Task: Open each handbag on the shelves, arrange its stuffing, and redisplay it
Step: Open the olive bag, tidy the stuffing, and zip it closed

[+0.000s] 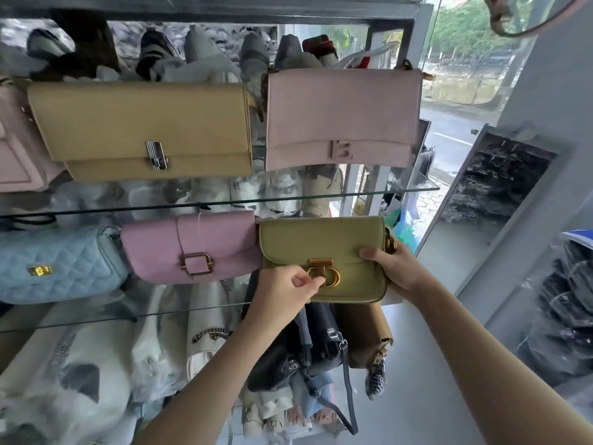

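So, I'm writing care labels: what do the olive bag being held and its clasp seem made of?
The olive bag looks like smooth leather or faux leather, which one is unclear; matte with a soft sheen. The clasp is likely metal, with a brushed gold finish and bright glints.

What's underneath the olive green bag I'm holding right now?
Below the olive green bag, a black bag with silver hardware and a brown bag show. Their tops are hidden by the olive green bag and the left hand, so whether it rests on them cannot be told.
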